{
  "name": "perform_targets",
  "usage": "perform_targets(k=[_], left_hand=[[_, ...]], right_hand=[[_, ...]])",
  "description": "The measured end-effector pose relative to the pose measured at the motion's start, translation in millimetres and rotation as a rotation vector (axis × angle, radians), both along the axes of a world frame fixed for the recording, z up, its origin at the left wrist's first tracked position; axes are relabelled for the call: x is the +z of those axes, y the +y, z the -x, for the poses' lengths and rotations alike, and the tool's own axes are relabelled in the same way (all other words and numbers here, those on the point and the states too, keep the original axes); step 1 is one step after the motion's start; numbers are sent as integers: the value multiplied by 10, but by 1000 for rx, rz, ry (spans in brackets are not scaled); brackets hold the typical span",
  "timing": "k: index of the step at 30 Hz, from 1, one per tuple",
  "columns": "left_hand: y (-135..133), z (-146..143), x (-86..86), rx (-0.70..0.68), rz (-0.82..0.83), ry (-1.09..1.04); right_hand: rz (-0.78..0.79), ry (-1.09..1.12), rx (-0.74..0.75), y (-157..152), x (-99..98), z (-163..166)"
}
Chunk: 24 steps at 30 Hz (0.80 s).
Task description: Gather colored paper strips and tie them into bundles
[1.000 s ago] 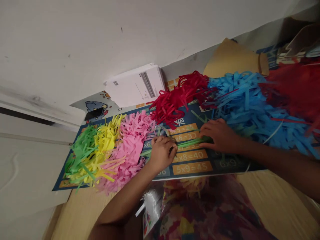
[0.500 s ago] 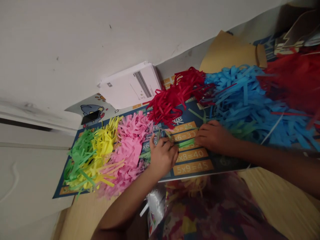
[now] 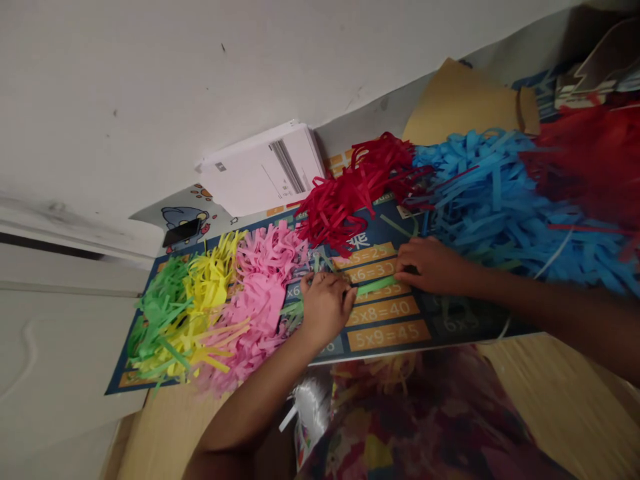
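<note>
A light green paper strip bundle (image 3: 376, 285) stretches between my two hands, low over the printed mat. My left hand (image 3: 327, 300) has its fingers closed on the left end. My right hand (image 3: 429, 265) pinches the right end, its fingertips curled inward. Loose pale green strands spread out past both hands. Just left of my left hand lies fringed pink paper (image 3: 260, 287). Fringed dark red paper (image 3: 345, 200) lies beyond my hands, and a heap of blue fringe (image 3: 500, 200) is beside my right hand.
Yellow fringe (image 3: 213, 273) and green fringe (image 3: 163, 300) lie at the mat's left end. A black phone (image 3: 181, 233), a stack of white paper (image 3: 260, 170) and a tan cardboard piece (image 3: 463, 103) rest along the wall. Red fringe (image 3: 595, 160) is heaped at right.
The green bundle between my hands now shows straighter and more clearly. My right hand has shifted slightly right, its fingers more curled. My left hand's raised finger has come down.
</note>
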State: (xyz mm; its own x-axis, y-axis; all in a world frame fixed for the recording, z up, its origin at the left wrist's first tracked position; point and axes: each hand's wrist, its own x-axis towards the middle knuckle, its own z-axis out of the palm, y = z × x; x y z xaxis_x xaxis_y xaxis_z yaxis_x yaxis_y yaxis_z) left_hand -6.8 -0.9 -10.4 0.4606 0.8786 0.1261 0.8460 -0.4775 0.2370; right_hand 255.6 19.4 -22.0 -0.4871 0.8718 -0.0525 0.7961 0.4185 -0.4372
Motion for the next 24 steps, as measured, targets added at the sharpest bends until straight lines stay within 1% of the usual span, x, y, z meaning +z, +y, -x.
perform_targets(k=[6, 9, 11, 12, 13, 14, 16, 18, 19, 20, 22, 24], left_hand=[[89, -37, 63, -35, 41, 156], [138, -59, 85, -56, 69, 208], [146, -65, 93, -62, 58, 227], [139, -66, 96, -65, 26, 231], [124, -65, 99, -82, -24, 234], [102, -64, 102, -125, -82, 239], [51, -66, 111, -280, -187, 254], [4, -82, 119, -423, -240, 272], [-12, -97, 122, -455, -254, 276], [-21, -116, 123, -459, -266, 274], [-23, -164, 113, -428, -289, 257], [-8, -213, 86, -398, -312, 225]], right_hand=[[27, -47, -16, 33, 35, 32], [40, -68, -22, 66, 40, 36], [41, -84, -34, 66, 51, 35], [12, -94, -39, 52, 62, 38], [-49, -103, -31, 27, 77, 44], [-143, -113, 7, -8, 95, 56], [-357, -131, 149, -94, 134, 97], [-493, -143, 301, -168, 161, 154], [-526, -149, 347, -190, 166, 182], [-540, -153, 365, -198, 166, 206], [-553, -157, 355, -179, 149, 238], [-543, -150, 310, -139, 123, 253]])
